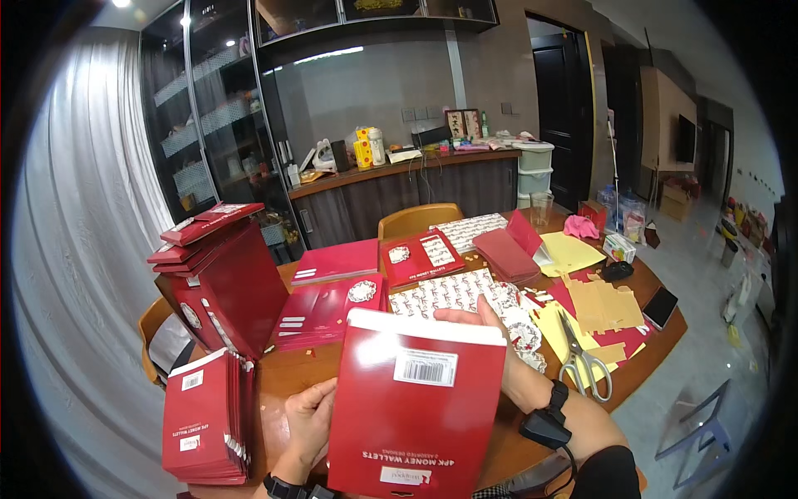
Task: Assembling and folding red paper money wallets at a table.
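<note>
Red and shiny, a big flat packet (pixel 416 428) was held up over the near side of the wooden desk (pixel 280 366), with a white strip along its top and its printing upside down. The left hand (pixel 309 420) pinched the packet's left edge between thumb and fingers. The right hand (pixel 474 316) was behind its top right part, mostly hidden, so I could not tell if those fingers were closed or open. Each wrist wore a black band. To the left stood a row of red packets (pixel 199 416), close together. To the right, big scissors (pixel 574 348) lay on yellow paper (pixel 549 324), next to a torn tan card (pixel 611 306). A black phone (pixel 661 308) lay near the right edge. Further back were flat red piles (pixel 332 308), and beside them lay white paper with a pattern (pixel 440 295). A tall, messy red heap (pixel 237 279) rose at the left. Past the desk was a yellow-brown chair (pixel 416 219). Far off were a glass cabinet (pixel 208 108) and a dark door (pixel 559 116).
</note>
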The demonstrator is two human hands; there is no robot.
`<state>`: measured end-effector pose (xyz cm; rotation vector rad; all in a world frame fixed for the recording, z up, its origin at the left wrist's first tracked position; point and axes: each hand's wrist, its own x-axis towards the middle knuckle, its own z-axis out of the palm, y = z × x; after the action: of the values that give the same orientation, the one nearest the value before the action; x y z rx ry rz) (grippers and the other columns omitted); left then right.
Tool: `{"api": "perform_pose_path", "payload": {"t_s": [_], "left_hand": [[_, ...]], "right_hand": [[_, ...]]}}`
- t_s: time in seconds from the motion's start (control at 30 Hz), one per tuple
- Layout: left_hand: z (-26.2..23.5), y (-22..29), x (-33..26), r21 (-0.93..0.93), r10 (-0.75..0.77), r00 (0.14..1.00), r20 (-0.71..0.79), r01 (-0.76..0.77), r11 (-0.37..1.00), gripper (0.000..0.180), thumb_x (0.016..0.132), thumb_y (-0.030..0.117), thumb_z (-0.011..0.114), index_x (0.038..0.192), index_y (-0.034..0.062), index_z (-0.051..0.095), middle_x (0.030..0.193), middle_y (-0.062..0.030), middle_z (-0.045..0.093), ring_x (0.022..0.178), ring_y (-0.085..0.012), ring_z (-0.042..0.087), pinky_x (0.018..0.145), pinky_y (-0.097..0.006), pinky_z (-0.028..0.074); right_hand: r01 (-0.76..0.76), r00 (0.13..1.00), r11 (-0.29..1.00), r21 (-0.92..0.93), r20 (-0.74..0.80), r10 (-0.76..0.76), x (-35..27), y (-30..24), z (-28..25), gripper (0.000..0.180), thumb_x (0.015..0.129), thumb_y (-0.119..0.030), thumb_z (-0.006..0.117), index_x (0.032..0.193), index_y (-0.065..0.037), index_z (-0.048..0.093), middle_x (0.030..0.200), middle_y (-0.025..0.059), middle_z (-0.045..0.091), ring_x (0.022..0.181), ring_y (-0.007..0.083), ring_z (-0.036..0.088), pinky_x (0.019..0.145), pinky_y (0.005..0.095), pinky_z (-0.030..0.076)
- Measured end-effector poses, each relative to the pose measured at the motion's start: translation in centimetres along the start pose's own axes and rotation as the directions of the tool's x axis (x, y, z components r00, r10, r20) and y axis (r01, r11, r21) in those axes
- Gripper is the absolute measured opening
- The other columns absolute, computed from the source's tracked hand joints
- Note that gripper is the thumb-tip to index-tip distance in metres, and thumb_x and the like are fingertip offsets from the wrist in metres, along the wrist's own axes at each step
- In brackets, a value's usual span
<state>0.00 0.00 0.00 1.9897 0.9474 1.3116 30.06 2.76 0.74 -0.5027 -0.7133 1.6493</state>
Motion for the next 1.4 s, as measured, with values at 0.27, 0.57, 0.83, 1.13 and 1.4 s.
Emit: {"api": "perform_pose_path", "payload": {"t_s": [0.27, 0.57, 0.83, 1.13, 1.4], "left_hand": [[-0.6, 0.0, 0.3, -0.717, -0.272, 0.876, 0.399, 0.483, 0.502, 0.024, 0.095, 0.001, 0.052, 0.116, -0.0089, 0.057, 0.1, -0.015, 0.068, 0.086, -0.0174, 0.066, 0.08, -0.029, 0.053], [0.6, 1.5, 0.3, -0.626, -0.471, 0.867, 0.163, 0.46, 0.63, 0.026, 0.095, 0.003, 0.05, 0.119, -0.0068, 0.055, 0.109, -0.0116, 0.066, 0.094, -0.0154, 0.063, 0.086, -0.028, 0.05], [1.0, 0.2, 0.5, -0.696, -0.483, 0.875, -0.006, 0.343, 0.63, 0.022, 0.096, 0.005, 0.05, 0.115, -0.0052, 0.056, 0.101, -0.0095, 0.066, 0.087, -0.0125, 0.063, 0.078, -0.024, 0.051], [0.8, -0.7, 0.4, -0.474, -0.309, 0.888, -0.341, 0.121, 0.872, 0.031, 0.092, 0.0, 0.056, 0.122, -0.0004, 0.047, 0.078, -0.001, 0.057, 0.069, -0.0046, 0.05, 0.061, -0.019, 0.04], [-0.3, 0.9, 0.8, -0.476, -0.295, 0.909, -0.295, 0.128, 0.87, 0.035, 0.089, -0.006, 0.054, 0.122, 0.0029, 0.05, 0.074, 0.003, 0.051, 0.066, -0.0028, 0.045, 0.059, -0.018, 0.036]], "right_hand": [[-0.116, 0.991, 0.992, -0.05, -0.071, 0.113, -0.2, 1.3, 0.4, 0.065, 0.1, -0.051, 0.028, 0.123, 0.005, 0.052, 0.098, 0.0164, 0.067, 0.084, 0.0211, 0.068, 0.076, 0.0315, 0.055], [0.016, 0.954, 0.978, -0.209, -0.289, -0.078, -1.3, 1.4, 2.4, 0.056, 0.101, -0.045, 0.031, 0.114, 0.004, 0.057, 0.098, 0.0157, 0.067, 0.085, 0.0206, 0.066, 0.079, 0.034, 0.053], [0.327, 0.925, 0.829, -0.454, -0.027, -0.38, -0.8, 2.6, 1.6, 0.036, 0.094, -0.001, 0.05, 0.128, 0.003, 0.038, 0.104, 0.0143, 0.064, 0.091, 0.0131, 0.061, 0.08, 0.0264, 0.05], [0.426, 0.892, 0.708, -0.563, 0.132, -0.431, -1.9, 3.3, 2.2, 0.037, 0.094, 0.002, 0.049, 0.126, -0.002, 0.03, 0.107, 0.0196, 0.063, 0.093, 0.0154, 0.062, 0.079, 0.0278, 0.052], [0.479, 0.867, 0.686, -0.548, 0.172, -0.467, -2.2, 3.6, 2.8, 0.037, 0.094, 0.0, 0.05, 0.125, -0.002, 0.029, 0.105, 0.0165, 0.064, 0.085, 0.0122, 0.062, 0.073, 0.0247, 0.051]]}}
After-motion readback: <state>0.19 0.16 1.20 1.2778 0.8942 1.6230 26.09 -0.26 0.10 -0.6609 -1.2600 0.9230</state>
